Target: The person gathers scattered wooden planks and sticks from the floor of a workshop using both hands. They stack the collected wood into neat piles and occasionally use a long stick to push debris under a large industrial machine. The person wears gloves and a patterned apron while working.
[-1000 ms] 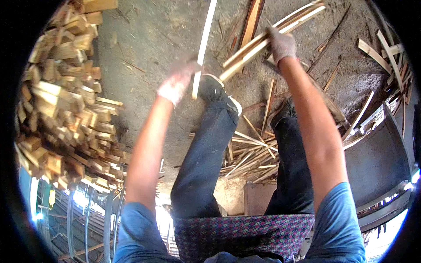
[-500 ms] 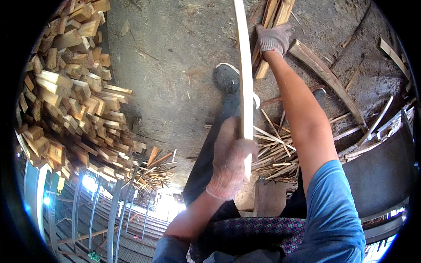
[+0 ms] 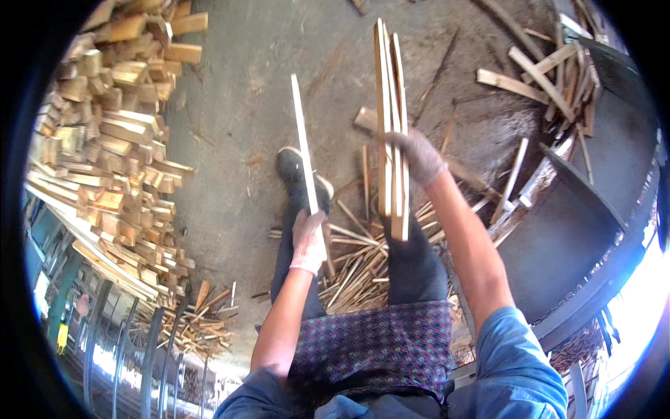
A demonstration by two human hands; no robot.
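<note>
Gloved left hand (image 3: 308, 241) gripped one thin wooden slat (image 3: 303, 143) near its lower end; gloved right hand (image 3: 417, 155) clamped a bundle of slats (image 3: 391, 105) mid-length, both upright over the scrap pile (image 3: 356, 265). Slats looked light, stiff, splintery, best held mid-length.

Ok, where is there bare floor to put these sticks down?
Bare concrete floor lies between the stacked wood pile on the left and the left shoe. Crowded: the scrap slats at the feet and the offcuts upper right.

Bare concrete floor (image 3: 237, 105), dusty. Stacked wood offcut pile (image 3: 112, 160) lies left of the thin strip litter (image 3: 363, 258); loose planks (image 3: 544, 77) upper right of it.
</note>
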